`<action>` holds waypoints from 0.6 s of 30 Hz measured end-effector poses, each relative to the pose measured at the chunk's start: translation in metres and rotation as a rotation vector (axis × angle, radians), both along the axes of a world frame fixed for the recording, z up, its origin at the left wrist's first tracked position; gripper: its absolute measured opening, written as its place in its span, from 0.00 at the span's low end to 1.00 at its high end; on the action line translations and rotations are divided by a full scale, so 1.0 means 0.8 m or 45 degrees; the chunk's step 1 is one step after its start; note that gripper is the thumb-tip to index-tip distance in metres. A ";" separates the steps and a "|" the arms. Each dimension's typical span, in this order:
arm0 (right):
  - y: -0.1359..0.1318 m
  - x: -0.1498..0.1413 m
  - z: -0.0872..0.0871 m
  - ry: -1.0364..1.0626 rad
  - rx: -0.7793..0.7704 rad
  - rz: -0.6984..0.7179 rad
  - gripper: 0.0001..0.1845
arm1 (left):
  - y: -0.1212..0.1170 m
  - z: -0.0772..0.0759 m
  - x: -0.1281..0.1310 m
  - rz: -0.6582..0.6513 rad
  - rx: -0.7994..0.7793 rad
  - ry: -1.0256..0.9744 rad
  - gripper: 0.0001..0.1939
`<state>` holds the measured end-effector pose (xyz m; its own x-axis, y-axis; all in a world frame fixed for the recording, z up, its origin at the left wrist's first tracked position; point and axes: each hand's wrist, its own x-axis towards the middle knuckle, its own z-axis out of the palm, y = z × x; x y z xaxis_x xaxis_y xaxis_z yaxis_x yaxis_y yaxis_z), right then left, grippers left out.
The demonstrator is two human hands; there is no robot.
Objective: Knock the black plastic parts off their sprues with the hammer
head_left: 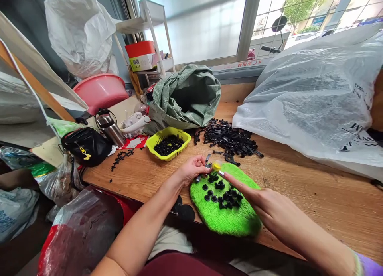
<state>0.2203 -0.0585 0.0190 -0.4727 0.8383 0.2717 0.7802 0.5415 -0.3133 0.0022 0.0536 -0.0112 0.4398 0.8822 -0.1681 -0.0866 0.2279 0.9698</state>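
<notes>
My left hand (194, 167) is closed in a pinch on a small black plastic part (207, 160) above the far edge of a fuzzy green mat (206, 212). Close beside it, my right hand (263, 200) reaches in with the index finger long and a white patch at its tip. That fingertip meets a blurred yellow thing (216, 166), whose kind I cannot make out; the right thumb and other fingers are mostly hidden. Several small black round-headed pieces (230, 198) lie loose on the mat beneath my hands.
Beyond the mat is a heap of black plastic parts (230, 136). A yellow basket (154, 150) holds small black pieces, with an open green sack (185, 92) behind it. A large white plastic bag (305, 92) stands right. Left are a steel flask (111, 129) and a black bag (86, 144).
</notes>
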 end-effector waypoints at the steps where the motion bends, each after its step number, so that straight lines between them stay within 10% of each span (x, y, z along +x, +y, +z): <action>1: 0.001 0.000 0.001 0.044 0.003 0.024 0.35 | 0.001 0.000 0.000 -0.009 -0.008 0.007 0.19; 18: -0.016 0.011 0.003 0.547 -0.125 0.050 0.28 | -0.005 0.002 -0.008 0.002 -0.141 0.019 0.21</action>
